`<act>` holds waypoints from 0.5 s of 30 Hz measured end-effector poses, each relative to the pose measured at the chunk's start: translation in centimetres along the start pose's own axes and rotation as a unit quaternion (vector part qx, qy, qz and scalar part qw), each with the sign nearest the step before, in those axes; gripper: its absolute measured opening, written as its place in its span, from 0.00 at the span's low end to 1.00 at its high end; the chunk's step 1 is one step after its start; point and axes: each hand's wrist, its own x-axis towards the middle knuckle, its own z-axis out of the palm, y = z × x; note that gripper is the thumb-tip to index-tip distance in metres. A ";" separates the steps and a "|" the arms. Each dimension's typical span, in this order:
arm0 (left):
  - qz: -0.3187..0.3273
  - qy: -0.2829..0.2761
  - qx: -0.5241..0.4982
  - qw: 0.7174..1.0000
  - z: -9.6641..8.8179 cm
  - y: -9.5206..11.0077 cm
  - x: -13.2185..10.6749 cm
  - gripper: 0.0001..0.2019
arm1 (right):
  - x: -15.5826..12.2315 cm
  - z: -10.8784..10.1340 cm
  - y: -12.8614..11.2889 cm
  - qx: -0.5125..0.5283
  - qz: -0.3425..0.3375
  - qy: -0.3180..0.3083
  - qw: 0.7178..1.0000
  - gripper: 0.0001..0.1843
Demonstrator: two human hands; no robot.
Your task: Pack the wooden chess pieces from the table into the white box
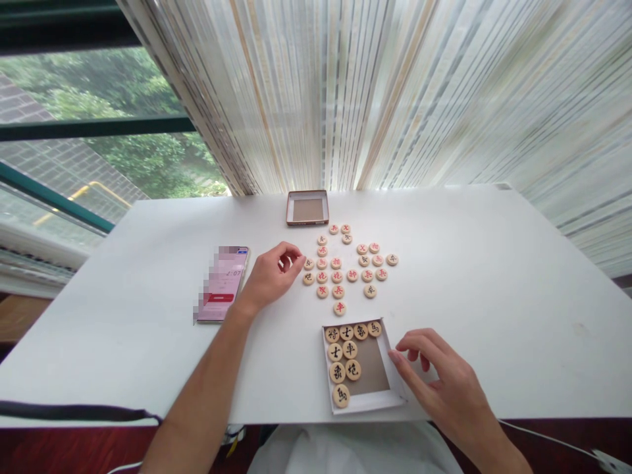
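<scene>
My left hand [276,273] has its fingers curled, with thumb and index tips close together. The tips are at the left edge of a black-marked xiangqi piece [309,264], which lies flat; whether anything is between them is hidden. My right hand [442,375] is half curled and holds nothing, its thumb tip beside the right wall of a shallow white box [392,375]. In that box lie black-marked pieces, such as a horse piece [340,396] and a cannon piece [353,370], in a top row and down the left side.
Several red- and black-marked pieces [337,276] lie loosely beyond the box on the white table [484,283]. A shallow box lid [307,222] stands at the back. To the left lies a phone [224,289]. Behind hangs a striped curtain [345,99].
</scene>
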 end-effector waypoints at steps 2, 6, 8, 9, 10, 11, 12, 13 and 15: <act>0.027 -0.021 0.031 0.999 0.0 -0.2 0.0 0.12 | 0.0 0.0 0.5 -0.007 -0.005 -0.013 1.000 0.11; 0.098 -0.034 0.082 0.991 0.1 -0.8 0.1 0.07 | -0.2 0.3 1.3 -0.015 -0.015 -0.031 0.999 0.11; 0.114 -0.038 0.088 0.989 0.3 -1.0 0.1 0.07 | -0.2 0.4 1.5 -0.010 -0.021 -0.024 0.999 0.10; 0.119 -0.037 0.088 0.988 0.4 -1.1 0.2 0.07 | -0.3 0.5 1.6 -0.007 -0.025 -0.022 0.999 0.10; 0.124 -0.034 0.087 0.988 0.5 -1.3 0.2 0.07 | -0.3 0.5 1.6 -0.004 -0.029 -0.022 0.999 0.09; 0.128 -0.032 0.086 0.988 0.6 -1.4 0.2 0.08 | -0.3 0.5 1.7 -0.001 -0.033 -0.024 0.999 0.09; 0.133 -0.031 0.085 0.987 0.7 -1.5 0.2 0.08 | -0.3 0.6 1.7 0.001 -0.037 -0.029 0.999 0.09; 0.138 -0.031 0.084 0.986 0.8 -1.6 0.2 0.08 | -0.2 0.6 1.7 0.002 -0.041 -0.034 0.999 0.09; 0.146 -0.033 0.081 0.985 1.0 -1.9 0.2 0.09 | -0.2 0.6 1.9 0.003 -0.048 -0.043 0.998 0.09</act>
